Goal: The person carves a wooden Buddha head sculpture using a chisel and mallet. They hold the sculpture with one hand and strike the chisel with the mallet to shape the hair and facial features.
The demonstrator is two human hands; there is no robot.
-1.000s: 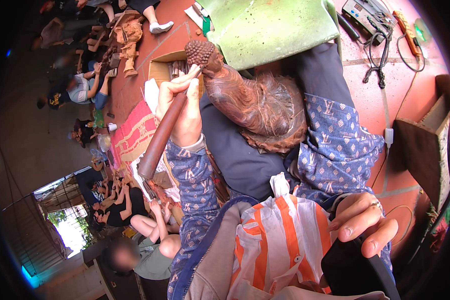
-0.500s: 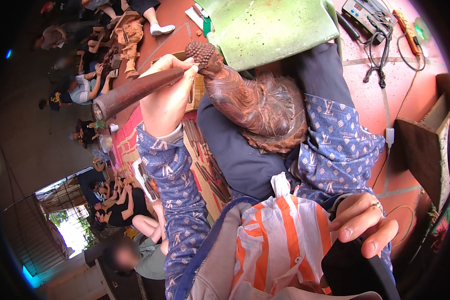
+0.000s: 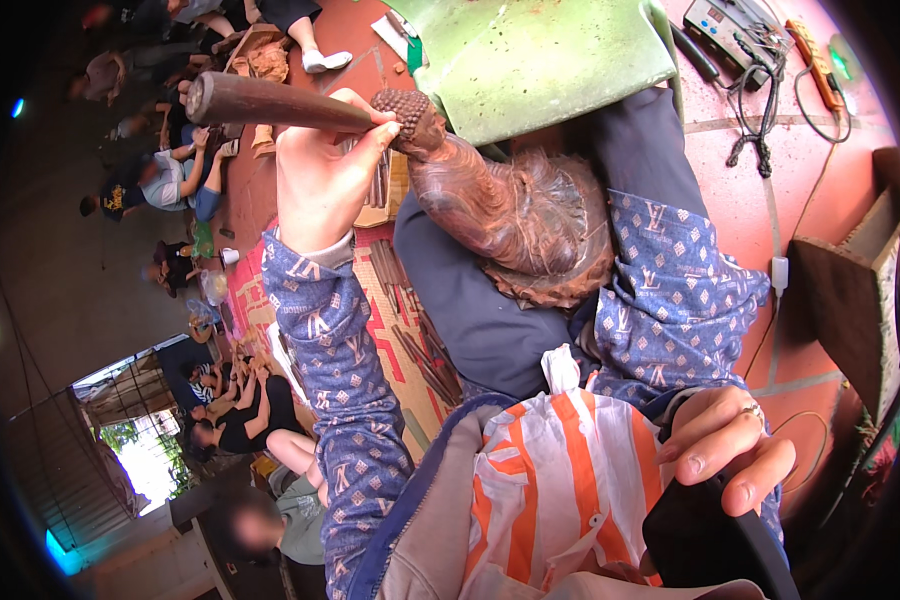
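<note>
From the head view: a carved seated figure (image 3: 495,205) rests against the person's dark trousers (image 3: 460,285), a stick at its head.

The left hand's (image 3: 318,182) fingers pinch the narrow end of a dark wooden stick (image 3: 280,102) beside the curls; contact is unclear. The right hand's (image 3: 720,440) fingers bend over a black object (image 3: 710,545); I can't tell whether they grip. Curls and robe folds look shaped already; the jagged base (image 3: 555,288) seems less finished.

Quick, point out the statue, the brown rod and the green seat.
Statue (image 3: 515,218): head camera view, on the middle of its body.
Brown rod (image 3: 285,103): head camera view, midway along its length.
Green seat (image 3: 550,65): head camera view, on its top surface.
</note>
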